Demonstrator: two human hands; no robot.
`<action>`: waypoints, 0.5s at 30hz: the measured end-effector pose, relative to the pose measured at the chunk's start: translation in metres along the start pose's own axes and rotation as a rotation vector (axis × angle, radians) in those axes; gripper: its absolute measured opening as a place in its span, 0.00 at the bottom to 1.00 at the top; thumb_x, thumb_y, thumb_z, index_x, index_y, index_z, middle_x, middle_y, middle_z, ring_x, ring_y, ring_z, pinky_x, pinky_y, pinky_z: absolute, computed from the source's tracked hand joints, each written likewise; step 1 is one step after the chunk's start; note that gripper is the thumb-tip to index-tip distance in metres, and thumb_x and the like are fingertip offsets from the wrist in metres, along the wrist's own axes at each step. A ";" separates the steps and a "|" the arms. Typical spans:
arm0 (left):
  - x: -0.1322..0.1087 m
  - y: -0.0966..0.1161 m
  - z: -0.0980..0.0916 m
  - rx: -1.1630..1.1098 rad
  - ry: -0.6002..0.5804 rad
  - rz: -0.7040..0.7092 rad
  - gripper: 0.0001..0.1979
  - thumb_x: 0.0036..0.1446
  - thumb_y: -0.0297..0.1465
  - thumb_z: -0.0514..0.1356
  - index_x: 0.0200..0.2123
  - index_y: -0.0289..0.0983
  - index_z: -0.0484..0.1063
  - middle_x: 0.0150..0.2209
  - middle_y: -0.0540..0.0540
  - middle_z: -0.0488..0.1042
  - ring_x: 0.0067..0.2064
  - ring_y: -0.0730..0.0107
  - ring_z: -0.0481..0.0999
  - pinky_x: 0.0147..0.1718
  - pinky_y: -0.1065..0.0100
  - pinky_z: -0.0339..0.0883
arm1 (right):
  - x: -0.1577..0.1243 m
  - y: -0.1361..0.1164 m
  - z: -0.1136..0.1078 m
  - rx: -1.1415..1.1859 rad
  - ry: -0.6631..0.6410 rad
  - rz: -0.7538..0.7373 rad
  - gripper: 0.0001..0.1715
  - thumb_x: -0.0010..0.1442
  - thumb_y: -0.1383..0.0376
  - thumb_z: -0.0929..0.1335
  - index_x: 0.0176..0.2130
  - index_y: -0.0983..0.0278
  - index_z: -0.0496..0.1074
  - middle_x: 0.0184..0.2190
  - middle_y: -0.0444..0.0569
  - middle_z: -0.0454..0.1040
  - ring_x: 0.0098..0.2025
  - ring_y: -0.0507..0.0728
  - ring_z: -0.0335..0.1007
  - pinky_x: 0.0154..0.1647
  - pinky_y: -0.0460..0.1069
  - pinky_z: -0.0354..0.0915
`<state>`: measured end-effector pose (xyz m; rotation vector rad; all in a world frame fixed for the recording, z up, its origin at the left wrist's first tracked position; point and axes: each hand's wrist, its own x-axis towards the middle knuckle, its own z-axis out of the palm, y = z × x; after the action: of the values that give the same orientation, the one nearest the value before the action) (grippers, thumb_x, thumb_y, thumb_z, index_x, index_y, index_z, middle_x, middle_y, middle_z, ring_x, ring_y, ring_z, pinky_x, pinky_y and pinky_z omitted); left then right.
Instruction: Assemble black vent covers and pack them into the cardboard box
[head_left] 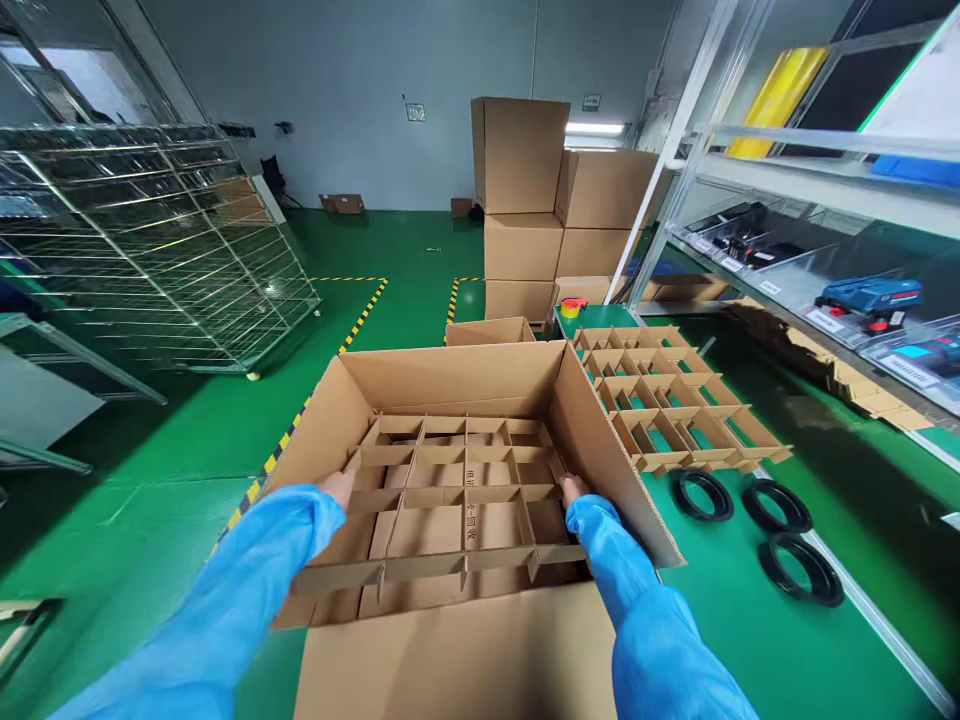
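A cardboard divider [435,497] with a grid of square cells sits partly inside an open cardboard box [450,378], its near edge close to the box's front wall. My left hand [342,484] grips the divider's left side, and my right hand [573,488] grips its right side; both hands' fingertips are partly hidden by the cardboard. Printed characters show on the box's bottom through the cells. The front flap [457,655] hangs outward toward me. Blue sleeves cover both my forearms.
Right of the box, a second divider [675,400] and three black rings [801,570] lie on a green table [750,640]. Shelves [795,290] holding tools stand beyond. Stacked cartons [521,155] rise behind. At left stands a wire rack [150,250] on wheels.
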<state>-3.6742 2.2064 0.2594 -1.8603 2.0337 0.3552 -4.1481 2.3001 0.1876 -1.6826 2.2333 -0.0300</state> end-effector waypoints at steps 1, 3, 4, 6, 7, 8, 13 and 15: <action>0.005 0.002 0.014 -0.007 0.003 -0.013 0.33 0.49 0.23 0.58 0.61 0.29 0.64 0.48 0.30 0.77 0.52 0.47 0.77 0.53 0.55 0.67 | 0.003 0.001 0.007 -0.018 -0.027 -0.006 0.10 0.67 0.60 0.70 0.42 0.66 0.74 0.44 0.50 0.75 0.47 0.58 0.72 0.50 0.56 0.70; 0.014 0.006 0.040 -0.026 0.003 -0.047 0.33 0.51 0.21 0.56 0.63 0.31 0.62 0.52 0.30 0.74 0.52 0.50 0.77 0.53 0.57 0.68 | 0.006 0.004 0.020 -0.051 -0.069 -0.018 0.09 0.67 0.62 0.70 0.42 0.66 0.74 0.47 0.51 0.74 0.51 0.59 0.71 0.54 0.58 0.69; 0.019 0.008 0.053 -0.037 0.002 -0.065 0.34 0.51 0.20 0.55 0.63 0.31 0.61 0.54 0.30 0.73 0.52 0.51 0.77 0.52 0.58 0.68 | 0.008 0.005 0.027 -0.062 -0.081 -0.024 0.09 0.67 0.62 0.70 0.44 0.66 0.74 0.49 0.52 0.73 0.53 0.60 0.69 0.55 0.58 0.67; 0.026 0.011 0.076 -0.056 0.006 -0.091 0.36 0.52 0.18 0.53 0.66 0.33 0.57 0.58 0.30 0.70 0.53 0.54 0.77 0.53 0.59 0.69 | 0.009 0.009 0.038 -0.078 -0.108 -0.029 0.10 0.67 0.63 0.70 0.46 0.66 0.74 0.52 0.52 0.72 0.56 0.61 0.67 0.58 0.59 0.65; 0.028 0.012 0.088 -0.065 0.009 -0.095 0.37 0.52 0.16 0.52 0.67 0.33 0.55 0.60 0.30 0.68 0.54 0.55 0.76 0.54 0.60 0.68 | 0.009 0.010 0.043 -0.084 -0.127 -0.027 0.10 0.67 0.64 0.70 0.47 0.66 0.74 0.53 0.53 0.72 0.57 0.62 0.67 0.58 0.60 0.65; 0.030 0.013 0.099 -0.074 0.011 -0.094 0.39 0.52 0.15 0.50 0.68 0.34 0.54 0.63 0.31 0.65 0.56 0.57 0.75 0.55 0.62 0.67 | 0.008 0.011 0.048 -0.089 -0.147 -0.025 0.11 0.65 0.66 0.70 0.48 0.66 0.74 0.54 0.54 0.71 0.59 0.62 0.65 0.59 0.59 0.64; 0.022 0.025 0.143 -0.109 0.027 -0.081 0.39 0.51 0.11 0.45 0.67 0.32 0.58 0.69 0.35 0.54 0.66 0.59 0.63 0.62 0.65 0.61 | 0.006 0.000 0.057 -0.088 -0.194 -0.052 0.40 0.49 0.83 0.67 0.58 0.59 0.71 0.69 0.50 0.56 0.71 0.67 0.44 0.68 0.60 0.53; 0.017 0.032 0.150 -0.126 0.037 -0.072 0.37 0.51 0.12 0.46 0.65 0.32 0.61 0.69 0.36 0.55 0.67 0.57 0.60 0.63 0.63 0.61 | 0.004 -0.013 0.053 -0.081 -0.169 -0.056 0.45 0.47 0.84 0.66 0.61 0.59 0.68 0.70 0.53 0.52 0.72 0.72 0.39 0.68 0.68 0.48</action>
<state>-3.6934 2.2570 0.1151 -2.0231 2.0044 0.4416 -4.1220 2.3022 0.1394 -1.7206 2.0884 0.1846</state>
